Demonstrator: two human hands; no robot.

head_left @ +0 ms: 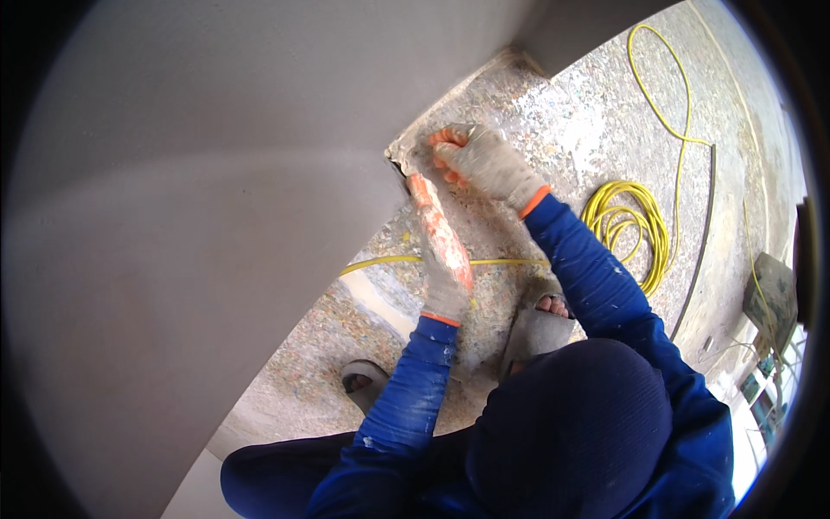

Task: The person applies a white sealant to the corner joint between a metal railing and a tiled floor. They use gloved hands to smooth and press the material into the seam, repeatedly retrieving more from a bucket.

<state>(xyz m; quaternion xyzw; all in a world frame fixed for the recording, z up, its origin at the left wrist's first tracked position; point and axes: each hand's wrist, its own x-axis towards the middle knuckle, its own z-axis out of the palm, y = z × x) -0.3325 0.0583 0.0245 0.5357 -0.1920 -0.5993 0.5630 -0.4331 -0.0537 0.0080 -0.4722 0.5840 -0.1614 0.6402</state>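
Observation:
A large grey wall surface (207, 259) fills the left, with a rough, chipped corner (396, 154) at its edge. My left hand (441, 242), in a grey glove with a white-smeared orange palm, is stretched out along that edge, fingertips just below the corner. My right hand (475, 164), gloved alike, is just right of the corner with its fingers curled; whatever they may hold is hidden. Beneath both lies a speckled, dusty floor (571, 130).
A coil of yellow hose or cable (627, 221) lies to the right, with lengths running behind my hands and toward the back. A square grey object (769, 294) sits at the far right. My sandalled feet (540, 333) stand below my hands.

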